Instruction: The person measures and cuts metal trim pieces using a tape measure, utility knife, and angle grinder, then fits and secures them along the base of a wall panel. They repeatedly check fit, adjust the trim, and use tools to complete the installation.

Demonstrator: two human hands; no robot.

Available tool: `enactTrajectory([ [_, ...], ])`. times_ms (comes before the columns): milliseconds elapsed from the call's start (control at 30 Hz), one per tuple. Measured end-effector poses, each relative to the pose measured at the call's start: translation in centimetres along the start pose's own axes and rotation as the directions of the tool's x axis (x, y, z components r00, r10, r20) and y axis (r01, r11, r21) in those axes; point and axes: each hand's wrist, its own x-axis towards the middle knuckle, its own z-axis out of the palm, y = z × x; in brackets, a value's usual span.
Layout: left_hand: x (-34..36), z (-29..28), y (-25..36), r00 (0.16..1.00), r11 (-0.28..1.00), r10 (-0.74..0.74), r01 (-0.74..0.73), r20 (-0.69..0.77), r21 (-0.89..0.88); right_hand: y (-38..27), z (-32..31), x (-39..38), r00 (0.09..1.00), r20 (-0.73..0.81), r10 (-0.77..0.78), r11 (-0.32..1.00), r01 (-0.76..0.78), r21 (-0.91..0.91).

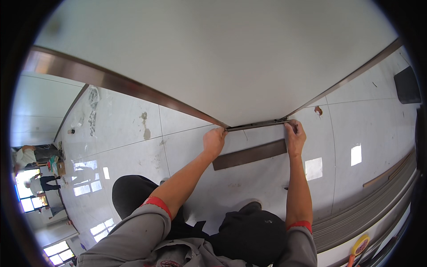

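Brown trim strip (258, 126) sits at the narrow near edge of the white panel (222, 58), left hand (214, 142) and right hand (296, 139) pinching its ends, probably the best grip since it looks light, stiff and kinda slick.

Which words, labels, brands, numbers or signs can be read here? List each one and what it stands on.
No text is legible.
Round yellow item: the print on its face is too small and blurred to read.
Grey shirt: the red marking at the lower edge is unreadable.
Dark trouser leg: the small pale mark is too small to make out.
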Motion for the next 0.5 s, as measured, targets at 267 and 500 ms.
enactTrajectory([
  [267, 0.1, -0.2, 0.1, 0.999, 1.0, -0.023, 0.022, 0.023, 0.018, 0.5, 0.1, -0.1, 1.0, 0.007, 0.008, 1.0, -0.008, -0.002],
  [500, 0.0, 0.9, -0.1, 0.999, 0.999, -0.011, 0.013, -0.04, 0.048, 0.3, 0.3, -0.5, 0.999, -0.032, -0.014, 0.996, 0.011, -0.089],
])
